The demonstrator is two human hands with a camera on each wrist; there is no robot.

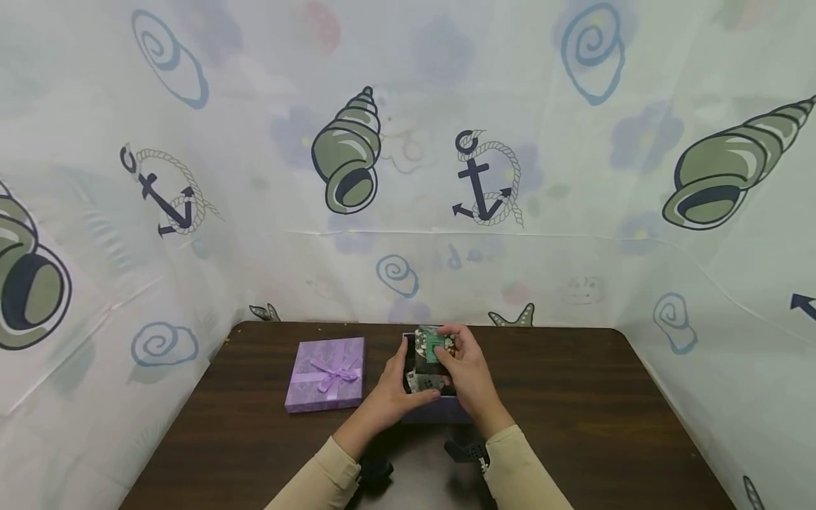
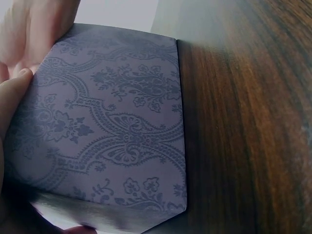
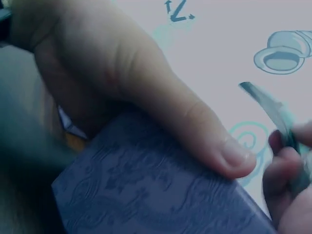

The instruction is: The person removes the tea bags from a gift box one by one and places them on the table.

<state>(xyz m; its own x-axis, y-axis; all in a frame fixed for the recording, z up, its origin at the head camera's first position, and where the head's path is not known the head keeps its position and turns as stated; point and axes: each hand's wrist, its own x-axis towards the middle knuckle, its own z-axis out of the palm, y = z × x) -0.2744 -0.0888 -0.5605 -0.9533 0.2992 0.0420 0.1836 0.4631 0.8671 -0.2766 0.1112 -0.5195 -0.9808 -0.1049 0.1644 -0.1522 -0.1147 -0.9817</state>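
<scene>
A lavender box base (image 1: 433, 412) with an embossed ornamental pattern stands on the table; its patterned side (image 2: 122, 112) fills much of the left wrist view. My left hand (image 1: 390, 397) grips this box at its left side, its thumb (image 3: 195, 122) lying over the front rim. Above the box opening, my right hand (image 1: 470, 372) pinches a small flat packet (image 1: 426, 347), dark with a green label and pale floral print. In the right wrist view the packet shows edge-on and blurred. A greyish patterned item (image 1: 426, 382) shows inside the box, partly hidden by the hands.
A lilac box lid (image 1: 327, 375) with a ribbon bow lies left of the box. The dark wooden table (image 1: 574, 404) extends to both sides, with a shell-and-anchor printed cloth (image 1: 421, 191) behind. Dark wrist devices (image 1: 464, 451) sit near both sleeves.
</scene>
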